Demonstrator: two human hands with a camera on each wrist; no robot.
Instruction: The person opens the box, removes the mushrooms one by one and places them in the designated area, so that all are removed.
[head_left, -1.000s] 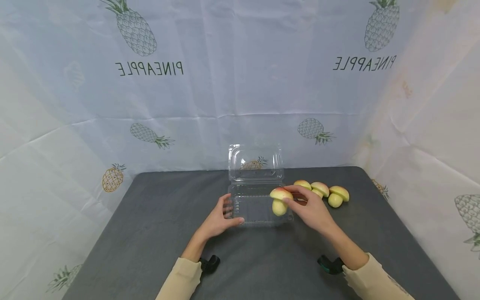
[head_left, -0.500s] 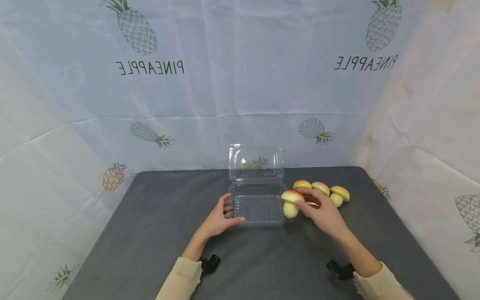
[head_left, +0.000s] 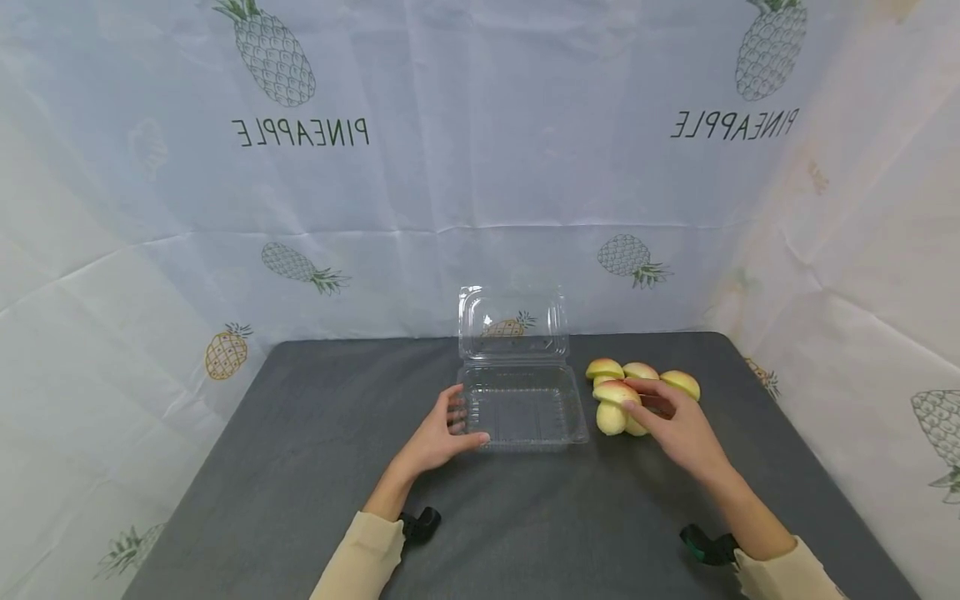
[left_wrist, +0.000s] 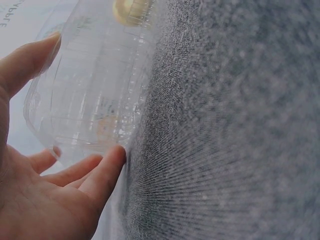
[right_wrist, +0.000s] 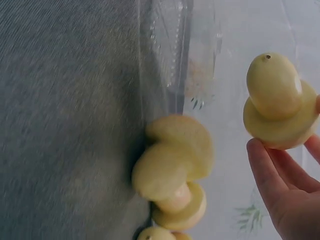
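Note:
My right hand [head_left: 678, 425] pinches a yellow, red-tinged toy mushroom [head_left: 615, 407] by its cap. In the right wrist view this mushroom [right_wrist: 275, 90] is held above the table, its rounded stem pointing away from the fingers. Several similar mushrooms [head_left: 603, 369] lie just behind and under that hand, partly hidden by it. A clear plastic clamshell container [head_left: 525, 408] stands with its lid raised and no mushroom in its base. My left hand [head_left: 431, 442] holds the container's left end, thumb at the front rim and fingers along the side; in the left wrist view the fingertips [left_wrist: 117, 152] touch its wall.
The dark grey table [head_left: 315, 467] reaches back to a white cloth backdrop [head_left: 480, 167] printed with pineapples. The container's raised lid [head_left: 512, 325] stands near the table's back edge. Cloth also hangs along both sides.
My right hand has moved right with the pinched mushroom, from above the container to beside it, in front of the other mushrooms. The left hand has stayed on the container.

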